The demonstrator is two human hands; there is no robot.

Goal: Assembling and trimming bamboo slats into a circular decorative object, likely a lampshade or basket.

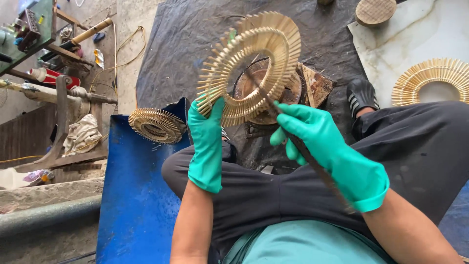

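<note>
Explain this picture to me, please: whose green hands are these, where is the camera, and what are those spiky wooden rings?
There is no machine here. A person wears a camera on the head, so the single picture looks down over their own lap and hands. Both hands wear green rubber gloves. The left hand has its grip on the lower edge of a ring of pale wooden sticks, which fan outward like sun rays. The right hand holds a thin dark rod that reaches up into the ring's middle. The person sits with legs in dark trousers. Behind the held ring, a dark round block rests on a dark ground sheet. Two more rings lie nearby: a smaller one on a blue surface and one on a pale slab.
</note>
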